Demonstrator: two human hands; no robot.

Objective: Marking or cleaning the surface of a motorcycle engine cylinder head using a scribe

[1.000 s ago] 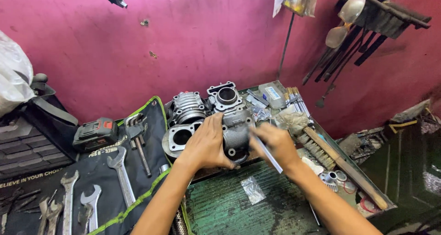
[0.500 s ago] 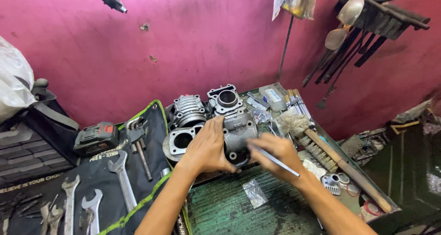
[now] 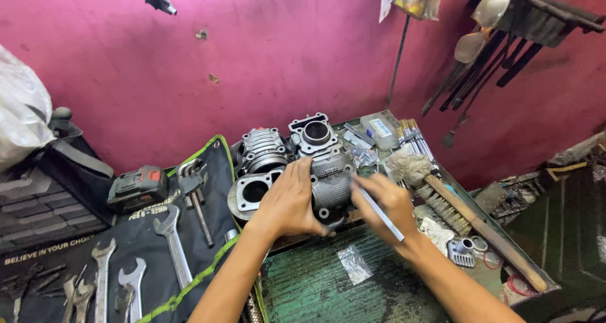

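Black tool roll with the green edging takes up the bench's left side, a row of open-end spanners laid out on it and a cordless tool battery sitting up near its back edge. Just right of the roll there's a cluster of grey finned engine cylinders along the back of the bench (three that I can make out, bores facing up). Left hand is laid flat over the front cylinder block, fingers spread and pressed against its side, so it's bracing rather than gripping. That block sits about mid-bench, touching the other cylinders behind it. Right hand is just beside it on the right, fingers pinched around a thin silvery rod, blurry, so can't tell what tool exactly. Further right a wooden-handled wire brush lies along the bench's right edge, with a small finned metal part near the front corner.
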